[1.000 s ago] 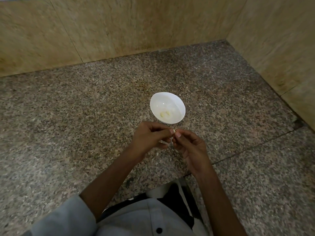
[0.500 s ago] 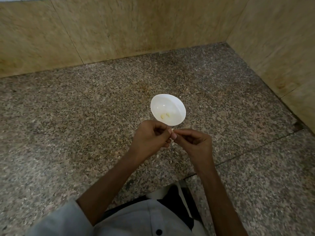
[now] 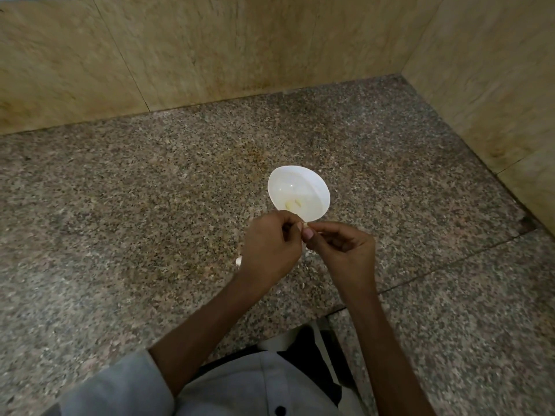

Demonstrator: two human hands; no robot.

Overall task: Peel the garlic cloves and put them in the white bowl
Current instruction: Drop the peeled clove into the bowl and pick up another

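Head view: left hand [image 3: 270,250], right hand [image 3: 342,250] both pinching 1 garlic clove [image 3: 305,225], near white bowl [image 3: 313,187] rim.

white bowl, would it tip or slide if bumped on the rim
The white bowl looks nearly empty, only two cloves inside, so probably light and easily nudged. Its shallow shape on the stone surface suggests sliding before tipping.
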